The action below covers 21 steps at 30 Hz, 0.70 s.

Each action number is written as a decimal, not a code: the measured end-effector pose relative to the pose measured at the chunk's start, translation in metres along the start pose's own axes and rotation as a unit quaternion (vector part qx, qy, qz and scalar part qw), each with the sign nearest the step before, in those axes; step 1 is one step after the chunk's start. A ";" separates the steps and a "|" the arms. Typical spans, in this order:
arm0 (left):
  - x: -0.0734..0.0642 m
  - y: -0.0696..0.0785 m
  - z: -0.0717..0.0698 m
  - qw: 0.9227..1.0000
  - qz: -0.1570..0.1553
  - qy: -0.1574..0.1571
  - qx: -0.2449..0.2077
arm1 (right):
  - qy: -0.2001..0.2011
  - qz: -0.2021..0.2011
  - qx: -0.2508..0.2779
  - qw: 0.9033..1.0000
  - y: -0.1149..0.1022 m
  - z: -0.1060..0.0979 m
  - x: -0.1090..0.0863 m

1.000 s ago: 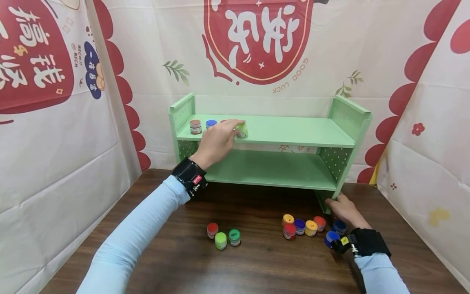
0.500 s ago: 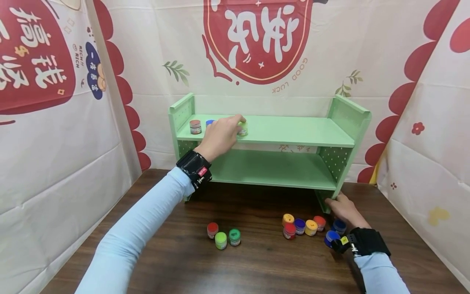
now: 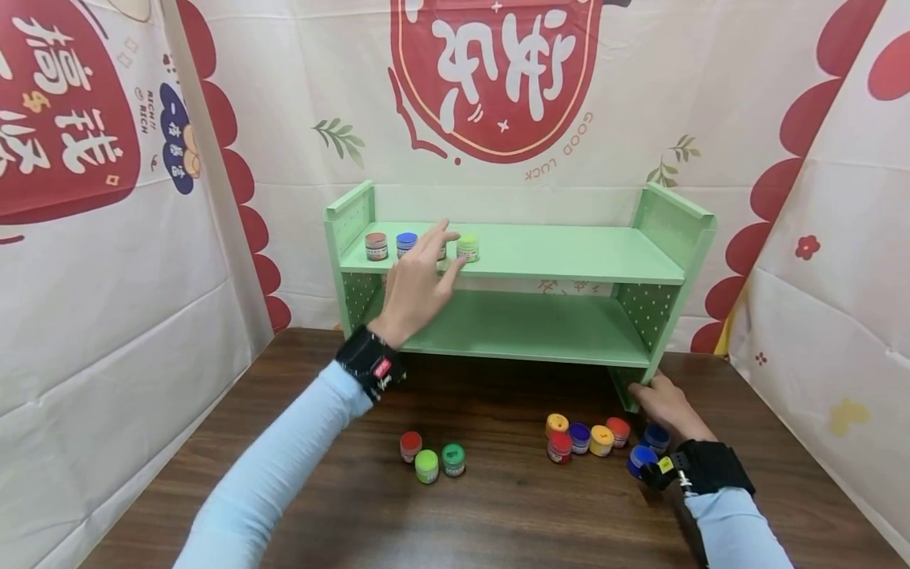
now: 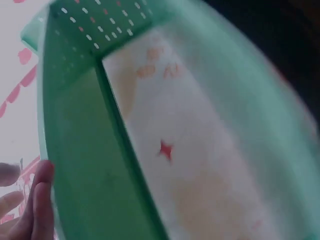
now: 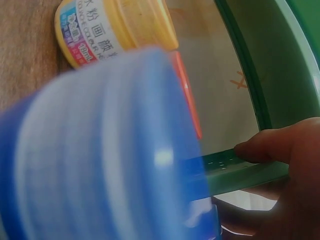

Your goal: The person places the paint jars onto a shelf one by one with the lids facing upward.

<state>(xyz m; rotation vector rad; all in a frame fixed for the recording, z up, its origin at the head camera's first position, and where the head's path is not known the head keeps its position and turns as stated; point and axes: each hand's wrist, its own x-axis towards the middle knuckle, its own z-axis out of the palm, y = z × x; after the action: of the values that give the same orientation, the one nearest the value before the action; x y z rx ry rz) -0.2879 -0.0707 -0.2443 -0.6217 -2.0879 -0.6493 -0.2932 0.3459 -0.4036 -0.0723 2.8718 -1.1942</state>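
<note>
A light green gouache paint jar (image 3: 468, 248) stands on the upper board of a green two-tier shelf (image 3: 569, 254). My left hand (image 3: 415, 292) is just left of and in front of it, fingers spread and holding nothing. Behind that hand a third jar (image 3: 442, 251) is mostly hidden; a blue-lidded jar (image 3: 406, 243) and a dull red-lidded jar (image 3: 376, 246) stand farther left. Low at the shelf's right end, my right hand (image 3: 668, 405) grips the side panel's foot. The right wrist view has its thumb (image 5: 265, 146) pressed on the green panel edge.
On the table (image 3: 512, 514), red, light green and dark green jars (image 3: 453, 459) stand left of centre. Several red, yellow, purple and blue jars (image 3: 601, 440) cluster near my right hand. Printed cloth (image 3: 284, 95) hangs behind and along both sides.
My left hand has let go of the light green jar and drawn slightly left, its fingers spreading. The jar stays on the upper board. My right hand has kept its grip on the shelf.
</note>
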 end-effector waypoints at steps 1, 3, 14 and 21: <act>-0.011 0.001 0.003 1.000 0.002 0.023 -0.014 | 0.002 -0.004 -0.011 1.000 0.001 0.000 0.000; -0.034 0.004 0.010 0.997 0.010 0.063 -0.038 | 0.002 -0.010 -0.027 1.000 0.002 -0.001 -0.001; -0.115 -0.001 0.042 0.998 0.006 -0.053 0.017 | 0.009 -0.017 -0.041 0.999 0.001 -0.003 0.001; -0.126 -0.009 0.038 0.928 -0.012 -0.373 0.000 | 0.008 -0.012 -0.026 1.000 0.000 0.000 0.001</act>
<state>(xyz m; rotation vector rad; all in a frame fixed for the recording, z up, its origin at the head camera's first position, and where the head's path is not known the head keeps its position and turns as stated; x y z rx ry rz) -0.2489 -0.0777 -0.3702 -0.9480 -2.7971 -0.4578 -0.2943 0.3457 -0.4038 -0.1006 2.9242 -1.1277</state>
